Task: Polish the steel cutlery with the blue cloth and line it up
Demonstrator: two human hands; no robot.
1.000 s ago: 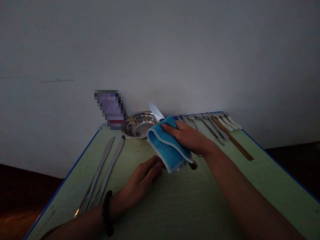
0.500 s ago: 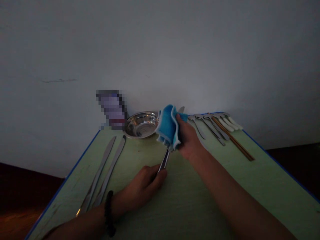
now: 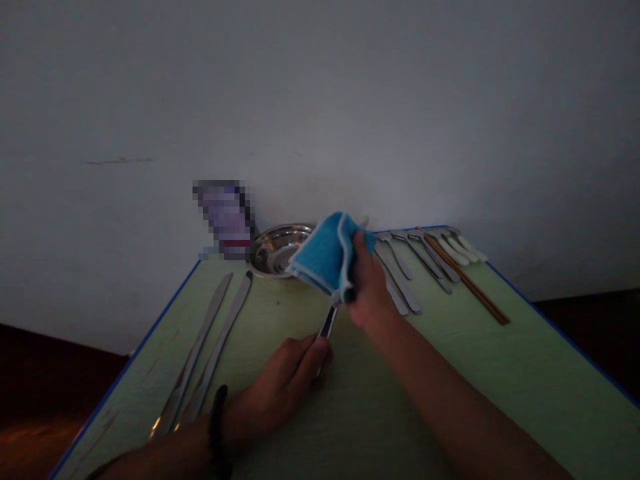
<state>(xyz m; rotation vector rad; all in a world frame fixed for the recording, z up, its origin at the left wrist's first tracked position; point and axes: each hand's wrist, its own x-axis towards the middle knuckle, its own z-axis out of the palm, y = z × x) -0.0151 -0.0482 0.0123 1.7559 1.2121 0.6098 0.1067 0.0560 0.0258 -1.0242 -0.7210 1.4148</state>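
My left hand (image 3: 290, 370) is closed around the handle of a metal table knife (image 3: 328, 323), which slants up and away over the table. Folded about the knife's blade is a blue cloth (image 3: 323, 252) with pale edging, gripped by my right hand (image 3: 371, 283). Most of the blade is hidden in the cloth; only a blurred tip shows beyond it. Behind the cloth, a shiny metal bowl (image 3: 270, 267) is partly covered from view. Two more table knives (image 3: 213, 320) lie side by side left of my left hand.
Several metal spoons and forks (image 3: 420, 260) lie in a row at the back right, with wooden chopsticks (image 3: 470, 283) and white-handled spoons (image 3: 457, 250) beside them. A blurred-out phone-like object (image 3: 225, 217) leans on the wall (image 3: 320, 100). The green table (image 3: 360, 413) has blue edges.
The cloth has spread out to the left and lower over the bowl's side. My right hand has shifted slightly left and down, uncovering more of the cutlery beside it. My left hand stays nearly in place.
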